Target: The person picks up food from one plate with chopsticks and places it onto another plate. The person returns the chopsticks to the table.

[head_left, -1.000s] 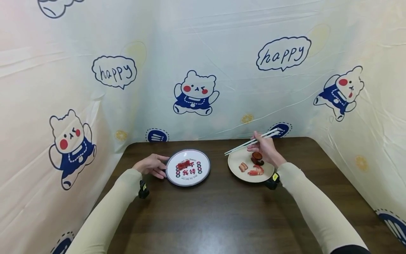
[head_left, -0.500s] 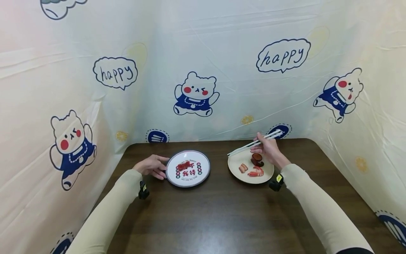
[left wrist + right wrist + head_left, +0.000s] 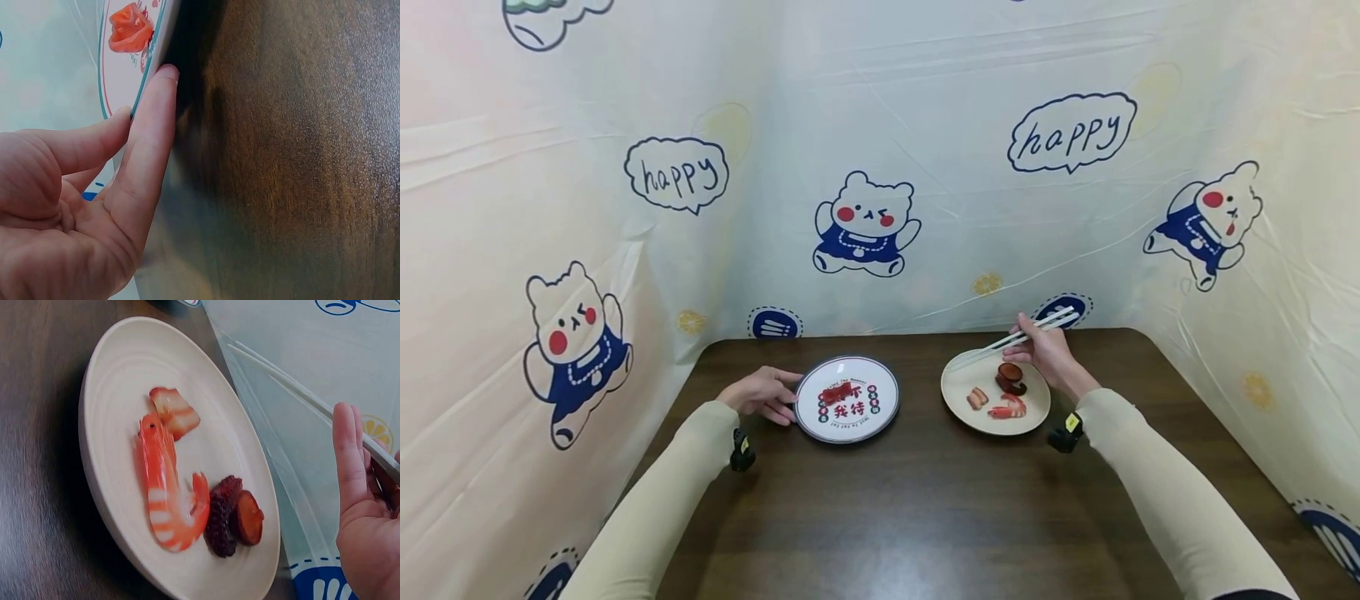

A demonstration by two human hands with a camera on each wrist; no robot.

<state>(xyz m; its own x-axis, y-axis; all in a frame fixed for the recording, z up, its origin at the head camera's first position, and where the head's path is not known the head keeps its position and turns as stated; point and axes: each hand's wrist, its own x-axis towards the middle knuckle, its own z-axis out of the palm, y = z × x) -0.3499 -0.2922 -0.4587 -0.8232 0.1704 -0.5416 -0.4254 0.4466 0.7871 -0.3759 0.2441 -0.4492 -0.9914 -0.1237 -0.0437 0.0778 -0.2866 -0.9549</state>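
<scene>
My left hand [image 3: 765,395] pinches the near-left rim of a white plate [image 3: 880,425] with blue edging and red print, thumb at the rim and fingers along its outer side. A glossy red food piece [image 3: 130,28] lies on that plate. My right hand [image 3: 1051,357] holds a pair of pale chopsticks [image 3: 1056,319], slanting left over the far part of a beige plate [image 3: 955,390]. Nothing shows between their tips. On the beige plate are a shrimp [image 3: 164,494], a striped meat piece [image 3: 175,412], a dark wrinkled piece [image 3: 222,519] and a brown round slice [image 3: 249,517].
Both plates stand on a dark wooden table [image 3: 880,517], with a gap between them. A pale curtain [image 3: 955,233] with cartoon bears and "happy" bubbles surrounds the table at the back and sides. A small black camera sits on each wrist.
My right hand and the chopsticks have shifted slightly right, their tips now over the beige plate's upper left. The left hand, plates and food keep their places.
</scene>
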